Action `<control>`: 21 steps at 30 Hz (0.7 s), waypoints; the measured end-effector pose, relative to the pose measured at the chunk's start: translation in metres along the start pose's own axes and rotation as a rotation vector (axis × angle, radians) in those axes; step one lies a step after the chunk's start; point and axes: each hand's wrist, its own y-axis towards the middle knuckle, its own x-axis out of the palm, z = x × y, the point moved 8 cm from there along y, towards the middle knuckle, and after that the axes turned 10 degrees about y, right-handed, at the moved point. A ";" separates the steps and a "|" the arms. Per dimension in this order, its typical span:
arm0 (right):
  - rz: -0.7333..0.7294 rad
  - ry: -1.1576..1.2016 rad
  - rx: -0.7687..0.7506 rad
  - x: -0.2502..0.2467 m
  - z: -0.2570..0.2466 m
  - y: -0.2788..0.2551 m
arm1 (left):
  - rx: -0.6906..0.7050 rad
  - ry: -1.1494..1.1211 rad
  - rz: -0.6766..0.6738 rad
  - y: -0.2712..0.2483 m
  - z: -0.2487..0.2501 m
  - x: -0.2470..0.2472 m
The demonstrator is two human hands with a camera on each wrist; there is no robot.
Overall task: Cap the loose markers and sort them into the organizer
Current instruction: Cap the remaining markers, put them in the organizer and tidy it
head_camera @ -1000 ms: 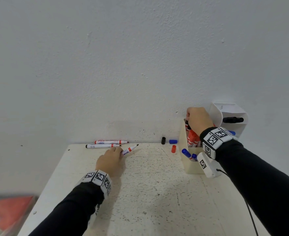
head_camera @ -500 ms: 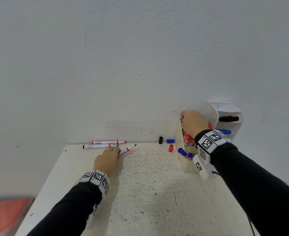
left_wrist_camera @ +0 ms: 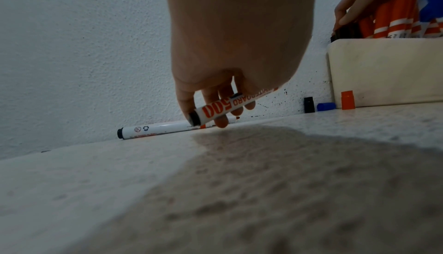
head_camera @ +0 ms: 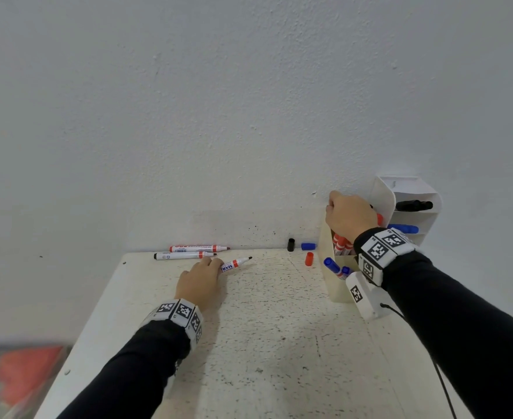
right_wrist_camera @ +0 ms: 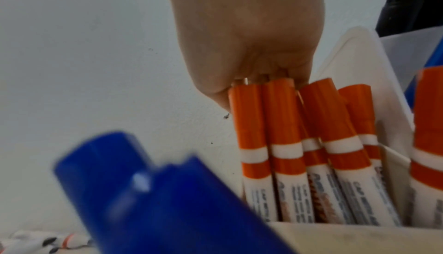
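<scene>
My left hand (head_camera: 215,264) (left_wrist_camera: 210,117) lies low on the table and curls its fingers round an uncapped red-banded marker (head_camera: 236,264) (left_wrist_camera: 217,109). Two more uncapped markers (head_camera: 199,248) (head_camera: 184,255) lie along the wall. Three loose caps stand by the organizer: black cap (head_camera: 291,244), blue cap (head_camera: 308,246), red cap (head_camera: 309,259). My right hand (head_camera: 334,207) (right_wrist_camera: 251,85) is curled over the red-capped markers (right_wrist_camera: 282,125) in the white organizer (head_camera: 334,290). In the left wrist view its fingers (left_wrist_camera: 345,18) pinch a black marker end (left_wrist_camera: 345,32) at the organizer's rim.
Blue-capped markers (head_camera: 332,265) lean out of the organizer's front compartment. Its rear tower (head_camera: 383,196) holds a black marker (head_camera: 412,205) and a blue marker (head_camera: 403,228) on shelves. The wall runs close behind the table (head_camera: 264,343). Something red (head_camera: 25,376) lies below the table's left edge.
My right hand has sunk slightly towards the organizer, and the black marker end below it no longer shows in the head view. My left hand stays on its marker.
</scene>
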 end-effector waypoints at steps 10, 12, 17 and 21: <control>0.184 0.450 -0.130 -0.026 -0.069 -0.015 | -0.042 -0.062 -0.012 -0.005 -0.005 -0.001; 0.121 0.574 -0.128 -0.009 -0.086 -0.018 | -0.036 -0.071 -0.010 -0.005 -0.003 -0.001; -0.147 0.602 0.042 0.071 -0.082 -0.024 | -0.026 -0.082 -0.017 -0.004 -0.003 0.001; -0.271 0.381 0.169 0.116 -0.054 -0.033 | -0.038 -0.103 -0.007 -0.002 -0.008 0.003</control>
